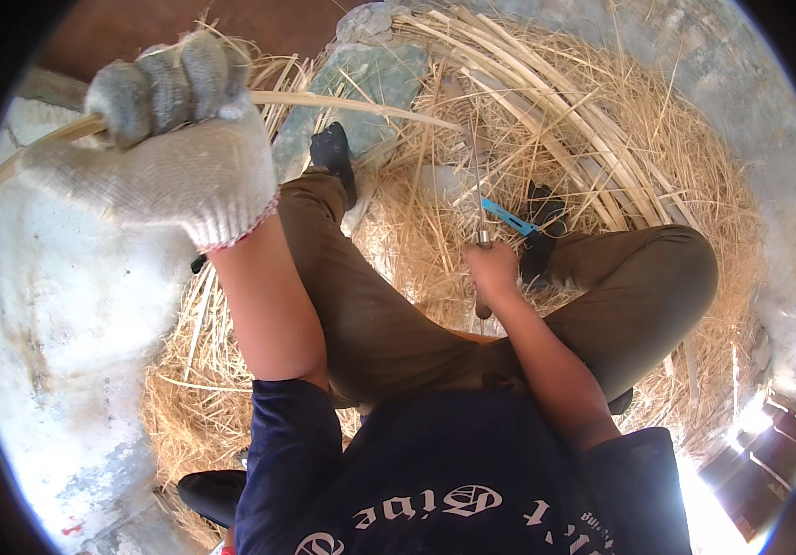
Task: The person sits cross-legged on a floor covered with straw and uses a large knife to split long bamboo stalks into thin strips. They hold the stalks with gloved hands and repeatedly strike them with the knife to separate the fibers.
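My left hand point(171, 129), in a white and grey knit glove, is raised at the upper left with its fingers wrapped round a pale, thin strip that looks like split bamboo point(352, 102). One end of the strip sticks out to the left of the glove; the other reaches right, close to the knife blade. My bare right hand point(495, 273) is closed on the handle of a knife point(477, 176) between my legs. Its narrow blade points away from me. I cannot tell whether strip and blade touch.
Straw-like shavings point(416, 240) cover the floor around my legs. A bundle of long pale strips point(555, 111) lies at the far right, near a greenish stone point(352, 88). A flat blue piece point(509, 217) rests by my right foot. A grey wall point(74, 324) stands at left.
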